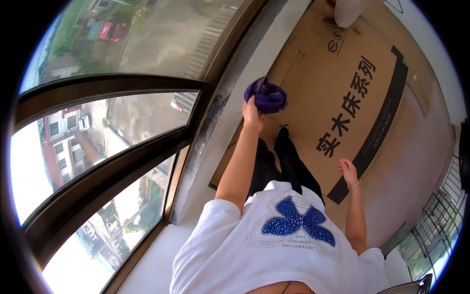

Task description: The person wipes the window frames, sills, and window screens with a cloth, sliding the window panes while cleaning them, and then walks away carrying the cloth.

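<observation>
My left hand is closed around a bunched purple cloth, held out in front of me near the window ledge. Folds of the cloth hang over and hide some of the fingertips. Off to the other side, my right hand hangs in the air above a printed cardboard sheet, its fingers loosely curled with nothing visible in them. A thin bracelet circles that wrist.
A dark-framed window runs along my left, with buildings and a red vehicle far below outside. Its pale ledge has flaking patches. Another person's leg and shoe show at the top. A barred window is at the lower right.
</observation>
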`<action>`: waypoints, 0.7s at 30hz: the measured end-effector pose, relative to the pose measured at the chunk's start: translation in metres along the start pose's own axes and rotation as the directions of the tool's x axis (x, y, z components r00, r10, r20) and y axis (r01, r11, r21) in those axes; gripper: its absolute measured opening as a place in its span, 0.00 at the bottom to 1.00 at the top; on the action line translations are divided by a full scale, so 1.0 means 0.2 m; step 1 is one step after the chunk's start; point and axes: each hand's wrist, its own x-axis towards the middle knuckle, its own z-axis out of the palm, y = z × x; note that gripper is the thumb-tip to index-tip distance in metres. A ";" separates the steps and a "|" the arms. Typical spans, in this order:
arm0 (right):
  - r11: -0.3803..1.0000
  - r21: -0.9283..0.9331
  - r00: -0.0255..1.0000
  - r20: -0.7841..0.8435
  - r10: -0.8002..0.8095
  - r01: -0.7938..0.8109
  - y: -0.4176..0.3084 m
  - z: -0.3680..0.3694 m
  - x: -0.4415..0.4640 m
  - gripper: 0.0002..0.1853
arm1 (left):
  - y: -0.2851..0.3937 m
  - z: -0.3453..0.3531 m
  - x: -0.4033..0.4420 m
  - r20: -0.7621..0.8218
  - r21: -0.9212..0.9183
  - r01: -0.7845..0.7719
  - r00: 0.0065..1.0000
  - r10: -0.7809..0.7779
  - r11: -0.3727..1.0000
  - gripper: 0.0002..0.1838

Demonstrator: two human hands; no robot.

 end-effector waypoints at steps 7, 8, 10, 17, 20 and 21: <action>0.999 0.004 0.985 0.171 0.037 -0.039 -0.07 0.14 0.16 0.11 | 0.13 -0.94 0.01 -0.399 -0.292 -0.252 0.909 0.122 0.923 0.28; 0.998 -0.036 0.973 0.224 0.058 -0.051 -0.09 0.17 0.17 0.11 | 0.17 -0.99 0.00 -0.424 -0.284 -0.289 0.893 0.150 0.914 0.28; 0.996 -0.081 0.964 0.264 0.046 -0.025 -0.16 0.20 0.20 0.11 | 0.22 -1.11 0.07 -0.415 -0.301 -0.294 0.897 0.153 0.907 0.22; 0.990 -0.140 0.974 0.225 0.003 0.030 -0.45 0.20 0.41 0.12 | 0.40 -0.70 0.42 -0.739 0.031 -0.233 0.650 0.179 0.972 0.30; 0.976 -0.184 0.970 0.235 -0.069 0.114 -0.62 0.19 0.51 0.13 | 0.36 -0.53 0.46 -0.688 0.324 -0.113 0.653 0.316 0.939 0.28; 0.976 -0.188 0.977 0.199 -0.073 0.111 -0.68 0.19 0.52 0.13 | 0.33 -0.52 0.54 -0.537 0.453 -0.190 0.722 0.437 0.871 0.26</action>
